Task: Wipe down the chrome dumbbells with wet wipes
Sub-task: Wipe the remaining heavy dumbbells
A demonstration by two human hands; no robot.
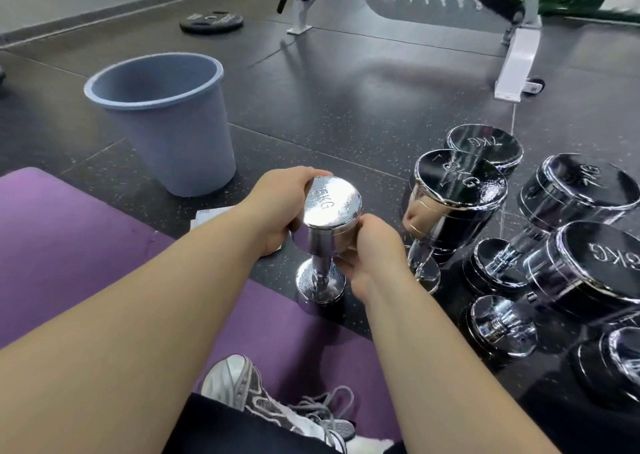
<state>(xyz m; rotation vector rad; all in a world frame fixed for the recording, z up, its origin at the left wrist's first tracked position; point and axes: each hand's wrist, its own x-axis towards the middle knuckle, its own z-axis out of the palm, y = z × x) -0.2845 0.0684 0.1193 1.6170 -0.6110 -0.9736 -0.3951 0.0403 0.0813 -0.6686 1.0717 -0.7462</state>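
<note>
Two grips: our left hand (277,207) and right hand (372,245) curl round top head of small chrome 5KG dumbbell (332,207), upright on dark rubber floor (346,114) by purple mat (69,232). Wipe not clearly seen. Larger chrome dumbbells (457,190) at right likely left to do.

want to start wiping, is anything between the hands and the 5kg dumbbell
Nothing visible does. The left hand and the right hand both grip the top head of the upright 5kg dumbbell.
</note>
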